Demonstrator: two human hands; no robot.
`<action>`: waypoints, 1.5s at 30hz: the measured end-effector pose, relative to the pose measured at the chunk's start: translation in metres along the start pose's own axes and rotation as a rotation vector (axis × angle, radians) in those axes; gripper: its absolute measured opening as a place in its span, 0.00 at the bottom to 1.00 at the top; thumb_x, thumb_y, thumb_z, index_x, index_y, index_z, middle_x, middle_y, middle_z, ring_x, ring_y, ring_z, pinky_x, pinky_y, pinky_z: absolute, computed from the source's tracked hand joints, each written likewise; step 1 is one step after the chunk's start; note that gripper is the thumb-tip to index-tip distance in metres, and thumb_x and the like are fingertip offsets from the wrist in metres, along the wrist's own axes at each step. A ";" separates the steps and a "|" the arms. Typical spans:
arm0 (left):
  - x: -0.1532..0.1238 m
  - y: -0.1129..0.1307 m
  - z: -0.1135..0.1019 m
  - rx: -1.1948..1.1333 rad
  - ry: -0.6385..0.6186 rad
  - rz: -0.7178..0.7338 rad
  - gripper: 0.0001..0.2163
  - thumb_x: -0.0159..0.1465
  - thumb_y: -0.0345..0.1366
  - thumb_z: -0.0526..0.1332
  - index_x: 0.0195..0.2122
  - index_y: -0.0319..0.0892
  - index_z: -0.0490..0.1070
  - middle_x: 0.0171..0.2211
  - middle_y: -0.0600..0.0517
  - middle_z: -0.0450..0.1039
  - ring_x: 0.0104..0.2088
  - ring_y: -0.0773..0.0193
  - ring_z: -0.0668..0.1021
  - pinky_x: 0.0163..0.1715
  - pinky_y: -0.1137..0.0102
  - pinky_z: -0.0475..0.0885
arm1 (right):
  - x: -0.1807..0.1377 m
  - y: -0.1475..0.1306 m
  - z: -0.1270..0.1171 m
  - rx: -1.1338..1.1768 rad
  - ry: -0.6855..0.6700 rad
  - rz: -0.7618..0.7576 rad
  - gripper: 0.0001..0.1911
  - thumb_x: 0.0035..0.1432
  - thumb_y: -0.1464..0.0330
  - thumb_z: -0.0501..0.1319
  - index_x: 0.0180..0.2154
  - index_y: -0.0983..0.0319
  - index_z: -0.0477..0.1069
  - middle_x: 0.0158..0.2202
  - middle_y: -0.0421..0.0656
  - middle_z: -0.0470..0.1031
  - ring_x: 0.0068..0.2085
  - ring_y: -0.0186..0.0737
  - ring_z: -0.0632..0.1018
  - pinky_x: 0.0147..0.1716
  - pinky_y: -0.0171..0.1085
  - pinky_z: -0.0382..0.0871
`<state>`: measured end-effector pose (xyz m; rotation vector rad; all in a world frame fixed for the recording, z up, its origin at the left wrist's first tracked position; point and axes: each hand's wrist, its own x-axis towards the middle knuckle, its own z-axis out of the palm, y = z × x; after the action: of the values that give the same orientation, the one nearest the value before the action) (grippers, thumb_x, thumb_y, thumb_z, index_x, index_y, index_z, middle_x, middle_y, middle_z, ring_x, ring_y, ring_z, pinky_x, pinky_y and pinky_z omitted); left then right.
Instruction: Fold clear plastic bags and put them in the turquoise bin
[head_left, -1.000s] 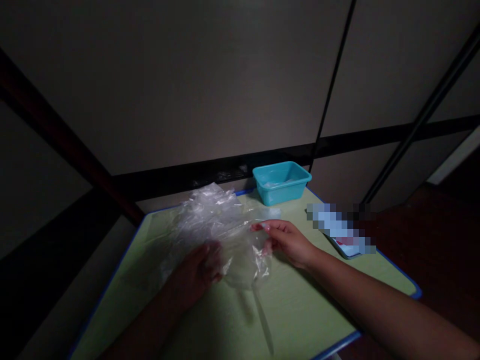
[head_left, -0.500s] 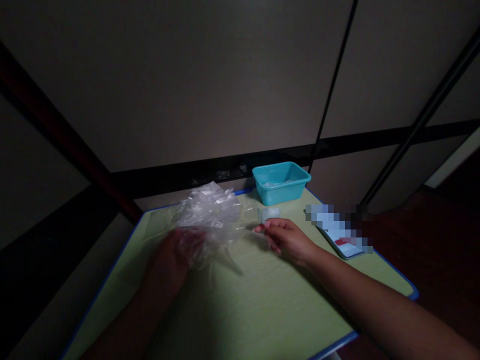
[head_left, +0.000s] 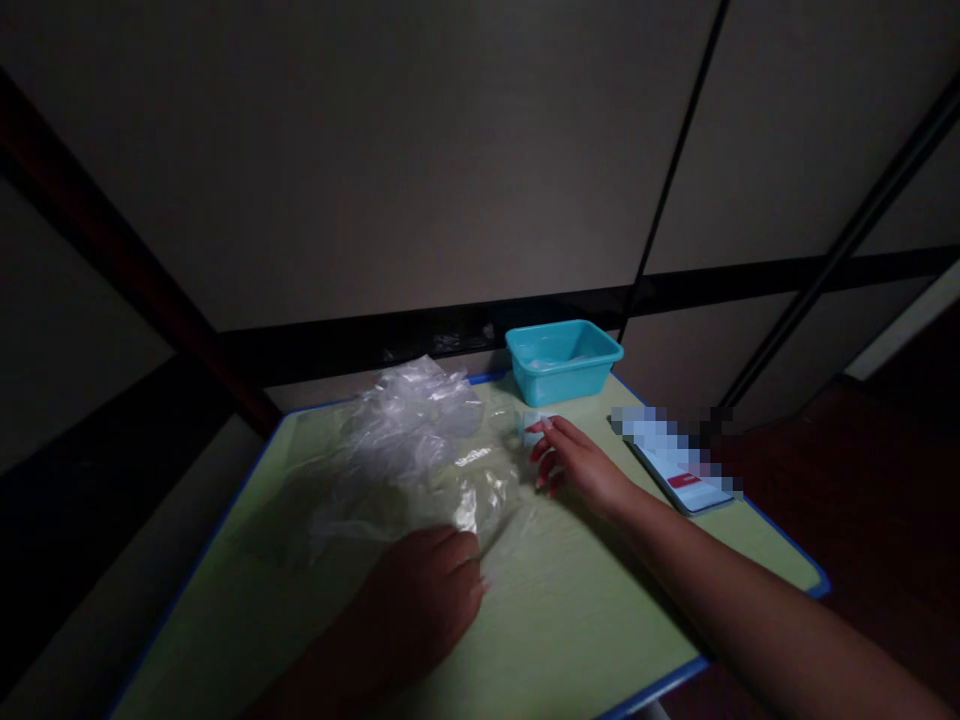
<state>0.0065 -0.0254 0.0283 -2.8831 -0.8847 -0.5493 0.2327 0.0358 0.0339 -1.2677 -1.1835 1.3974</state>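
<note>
My left hand is low in the view, its fingers curled closed on the near edge of a clear plastic bag. The bag is partly spread over the table, and its crumpled, bunched part rises behind. To the right, my right hand hovers by the bag's right side with its fingers bent and apart. Beside its fingertips lies a small pale-blue piece, partly covered by the hand; whether they touch I cannot tell.
A turquoise plastic basket with some clear material inside stands at the back of the green table, which has a blue edge. A phone with a lit, blurred-out screen lies at the right. Cabinet panels rise directly behind.
My left hand has come down and to the right, toward me, and the bag is now spread out more. My right hand has stayed near the pale-blue piece, rising slightly.
</note>
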 end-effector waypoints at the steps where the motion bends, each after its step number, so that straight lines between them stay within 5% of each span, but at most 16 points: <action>1: 0.001 0.005 -0.001 -0.046 -0.064 -0.028 0.10 0.64 0.33 0.53 0.26 0.42 0.67 0.28 0.52 0.71 0.28 0.65 0.72 0.29 0.71 0.69 | 0.001 0.002 -0.001 -0.042 -0.006 -0.015 0.17 0.58 0.52 0.53 0.38 0.59 0.62 0.29 0.37 0.69 0.21 0.32 0.71 0.18 0.32 0.62; 7: -0.002 0.013 -0.014 -0.435 -0.228 -0.129 0.20 0.62 0.55 0.54 0.35 0.43 0.71 0.35 0.50 0.72 0.34 0.62 0.73 0.33 0.69 0.70 | -0.004 0.006 -0.004 -0.573 -0.026 -0.397 0.13 0.58 0.60 0.57 0.41 0.62 0.67 0.32 0.42 0.72 0.31 0.37 0.72 0.32 0.37 0.66; 11: -0.003 0.008 -0.018 -0.625 -0.195 -0.102 0.27 0.63 0.60 0.46 0.45 0.45 0.71 0.45 0.48 0.71 0.41 0.59 0.74 0.42 0.67 0.68 | -0.017 0.001 -0.002 -0.845 -0.289 -0.615 0.18 0.57 0.61 0.61 0.48 0.61 0.69 0.51 0.50 0.72 0.53 0.47 0.71 0.53 0.48 0.59; 15: -0.003 0.003 -0.033 -0.713 -0.288 -0.227 0.25 0.64 0.58 0.46 0.49 0.46 0.70 0.41 0.50 0.72 0.34 0.62 0.74 0.35 0.70 0.68 | -0.026 0.004 0.003 -1.038 -0.624 -0.564 0.39 0.55 0.56 0.61 0.64 0.57 0.50 0.66 0.51 0.50 0.66 0.50 0.51 0.60 0.59 0.32; 21: -0.007 -0.011 -0.052 -0.819 -0.534 -0.382 0.16 0.62 0.49 0.57 0.47 0.50 0.72 0.36 0.54 0.75 0.29 0.65 0.74 0.27 0.75 0.66 | -0.025 0.014 0.003 -1.117 -0.741 -0.450 0.48 0.54 0.53 0.60 0.67 0.61 0.39 0.67 0.51 0.42 0.67 0.49 0.45 0.61 0.59 0.26; 24: -0.001 -0.025 -0.042 -0.787 -0.357 -0.446 0.13 0.64 0.45 0.54 0.41 0.45 0.73 0.29 0.54 0.73 0.26 0.65 0.73 0.25 0.74 0.65 | -0.025 0.011 -0.001 -1.184 -0.691 -0.384 0.53 0.52 0.50 0.61 0.67 0.65 0.35 0.68 0.54 0.38 0.67 0.51 0.43 0.61 0.59 0.26; 28: 0.004 -0.042 -0.017 -0.448 -0.037 -0.582 0.10 0.61 0.43 0.56 0.34 0.41 0.71 0.32 0.51 0.72 0.32 0.60 0.73 0.32 0.67 0.68 | -0.028 0.004 -0.006 -1.291 -0.611 -0.279 0.58 0.48 0.48 0.64 0.66 0.67 0.35 0.67 0.55 0.35 0.67 0.53 0.43 0.62 0.57 0.27; 34: -0.004 -0.045 0.008 -0.305 -0.080 -0.385 0.16 0.52 0.39 0.67 0.41 0.43 0.70 0.42 0.49 0.69 0.44 0.55 0.69 0.45 0.62 0.65 | -0.032 -0.004 -0.009 -1.395 -0.488 -0.149 0.61 0.44 0.49 0.67 0.66 0.68 0.37 0.67 0.58 0.35 0.67 0.56 0.42 0.62 0.56 0.26; 38: -0.002 -0.043 0.010 -0.335 -0.089 -0.351 0.09 0.55 0.39 0.65 0.32 0.42 0.67 0.39 0.50 0.68 0.43 0.57 0.68 0.43 0.63 0.64 | -0.031 0.002 -0.006 -1.288 -0.570 -0.311 0.57 0.47 0.49 0.65 0.67 0.60 0.35 0.68 0.53 0.34 0.67 0.54 0.42 0.61 0.58 0.27; 42: 0.001 -0.046 0.001 -0.558 -0.030 -0.287 0.17 0.62 0.49 0.56 0.24 0.42 0.63 0.37 0.48 0.71 0.40 0.59 0.70 0.41 0.65 0.66 | -0.030 0.010 -0.004 -1.210 -0.700 -0.359 0.56 0.49 0.47 0.62 0.67 0.60 0.33 0.68 0.53 0.35 0.67 0.53 0.42 0.61 0.57 0.27; 45: -0.002 -0.052 -0.007 -0.791 -0.009 -0.297 0.26 0.67 0.55 0.42 0.21 0.42 0.63 0.24 0.51 0.68 0.28 0.63 0.71 0.32 0.68 0.66 | -0.027 0.012 -0.006 -1.216 -0.685 -0.340 0.57 0.48 0.47 0.62 0.67 0.61 0.34 0.68 0.53 0.36 0.67 0.54 0.43 0.61 0.57 0.26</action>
<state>-0.0263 0.0152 0.0327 -3.4317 -1.3616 -1.1383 0.2408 0.0077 0.0262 -1.2028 -2.8234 0.7924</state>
